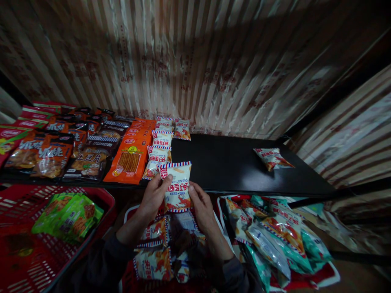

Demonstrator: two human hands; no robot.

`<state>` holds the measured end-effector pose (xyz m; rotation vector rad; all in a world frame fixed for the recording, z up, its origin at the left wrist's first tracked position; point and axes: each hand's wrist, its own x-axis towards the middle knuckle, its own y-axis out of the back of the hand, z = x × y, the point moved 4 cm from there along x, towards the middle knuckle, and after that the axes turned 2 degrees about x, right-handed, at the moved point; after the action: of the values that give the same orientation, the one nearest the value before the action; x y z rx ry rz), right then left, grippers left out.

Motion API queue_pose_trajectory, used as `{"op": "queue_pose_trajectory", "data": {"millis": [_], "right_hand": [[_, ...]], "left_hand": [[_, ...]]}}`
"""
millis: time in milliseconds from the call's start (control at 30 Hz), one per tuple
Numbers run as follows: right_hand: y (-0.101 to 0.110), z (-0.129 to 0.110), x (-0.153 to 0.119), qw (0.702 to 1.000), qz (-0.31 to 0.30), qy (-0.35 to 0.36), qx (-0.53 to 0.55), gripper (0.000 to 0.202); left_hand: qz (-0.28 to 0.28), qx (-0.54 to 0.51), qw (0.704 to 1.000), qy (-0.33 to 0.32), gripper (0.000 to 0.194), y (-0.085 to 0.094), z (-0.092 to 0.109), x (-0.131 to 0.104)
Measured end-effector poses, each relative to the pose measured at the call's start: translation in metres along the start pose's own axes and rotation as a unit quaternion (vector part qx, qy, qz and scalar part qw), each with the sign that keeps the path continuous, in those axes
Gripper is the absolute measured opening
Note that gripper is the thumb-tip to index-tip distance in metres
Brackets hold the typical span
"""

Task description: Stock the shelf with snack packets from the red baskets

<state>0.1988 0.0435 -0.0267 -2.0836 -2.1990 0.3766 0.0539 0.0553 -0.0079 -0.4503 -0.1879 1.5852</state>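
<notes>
A white snack bag [177, 198] with red lettering and striped ends is held upright between my two hands, at the shelf's front edge. My left hand [155, 195] grips its left side, the thumb lying on the front. On its right edge my right hand [202, 203] is closed, thumb and fingers pinching it. Just behind and to the left, a column of matching snack bags [158, 156] lies on the black shelf [220, 167]. Below my hands, a basket holds more of these bags [153, 262], partly hidden by my forearms.
Orange snack packs [130, 152] and dark snack bags [91, 158] line the shelf's left part. A lone snack bag [273, 158] lies at its right. Below stand a red basket [105, 203] with green packs [69, 215] and another basket [334, 276] of bags. Striped sheeting [195, 61] hangs behind.
</notes>
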Motion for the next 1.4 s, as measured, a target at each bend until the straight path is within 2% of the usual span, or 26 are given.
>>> {"op": "queue_pose_trajectory", "data": {"millis": [200,367,500,633,800,967,1067,1233,1400], "right_hand": [[-0.003,-0.004,0.001,0.999,-0.029,0.028,-0.024,0.046],[-0.004,-0.004,0.0,0.999,-0.004,0.037,-0.016,0.039],[0.001,-0.001,0.002,0.999,0.026,0.029,-0.009,0.041],[0.011,0.006,0.004,0.998,0.06,0.02,0.001,0.045],[0.017,0.006,0.004,0.997,0.069,0.017,0.017,0.045],[0.011,-0.007,-0.001,0.998,0.051,0.026,0.041,0.044],[0.013,-0.01,-0.002,0.996,0.07,0.042,0.034,0.045],[0.022,-0.001,0.003,0.993,0.109,0.049,0.015,0.049],[0.03,-0.003,0.016,0.989,0.129,0.067,0.021,0.052]], "left_hand": [[0.011,0.066,0.998,-0.008,0.043,0.0,0.001,-0.003],[-0.011,0.053,0.998,-0.018,0.041,-0.007,0.006,-0.003],[-0.026,0.033,0.999,-0.022,0.042,-0.015,0.009,-0.003],[-0.038,0.029,0.999,-0.005,0.052,-0.018,-0.001,-0.002],[-0.014,0.074,0.997,-0.011,0.057,-0.014,-0.019,0.001],[0.003,0.056,0.998,-0.011,0.056,-0.018,-0.015,0.002],[0.023,0.035,0.999,-0.006,0.058,-0.021,-0.014,0.004],[0.054,0.044,0.998,-0.005,0.062,-0.026,-0.022,0.014],[0.031,0.064,0.997,-0.032,0.056,-0.033,-0.019,0.028]]}}
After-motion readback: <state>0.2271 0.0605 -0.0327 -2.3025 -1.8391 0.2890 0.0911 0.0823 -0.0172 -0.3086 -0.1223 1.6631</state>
